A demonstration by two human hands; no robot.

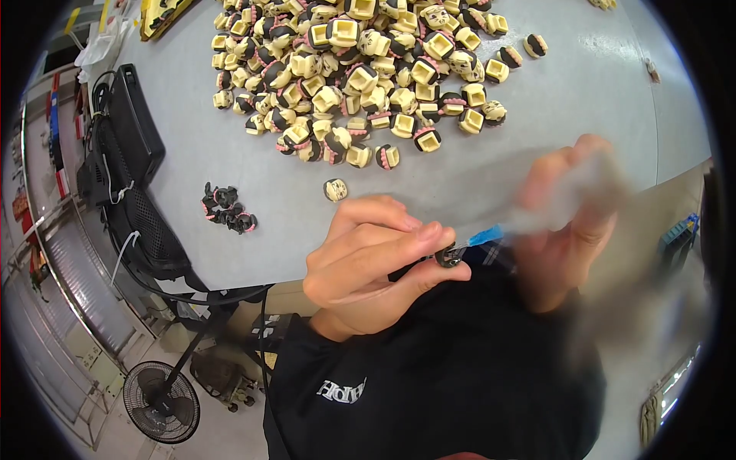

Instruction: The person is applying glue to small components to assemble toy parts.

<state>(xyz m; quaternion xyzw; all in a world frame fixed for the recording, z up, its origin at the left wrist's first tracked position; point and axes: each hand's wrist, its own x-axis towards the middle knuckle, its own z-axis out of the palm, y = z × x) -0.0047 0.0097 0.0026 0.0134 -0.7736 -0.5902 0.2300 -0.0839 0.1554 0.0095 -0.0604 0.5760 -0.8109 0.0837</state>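
Observation:
Between the thumb and fingers of my left hand (368, 264) is a small dark figurine part (448, 257), mostly covered by the fingertips. My right hand (563, 245), smeared by motion, is closed round a translucent dispensing bottle (548, 205). Its blue needle tip (485, 234) points left, and the thin needle reaches the dark part; whether it touches cannot be made out. Just beyond my left hand, a single cream doll-head piece (335, 189) lies on the grey table (276, 257). Several black figurine parts with pink bits (230, 208) lie further left.
A large pile of cream, black and pink doll-head pieces (360, 77) covers the far middle of the table. Along the left edge stands a black device (138, 123) with cables. A yellow-edged tray (162, 17) sits far left; a fan (161, 402) stands on the floor below.

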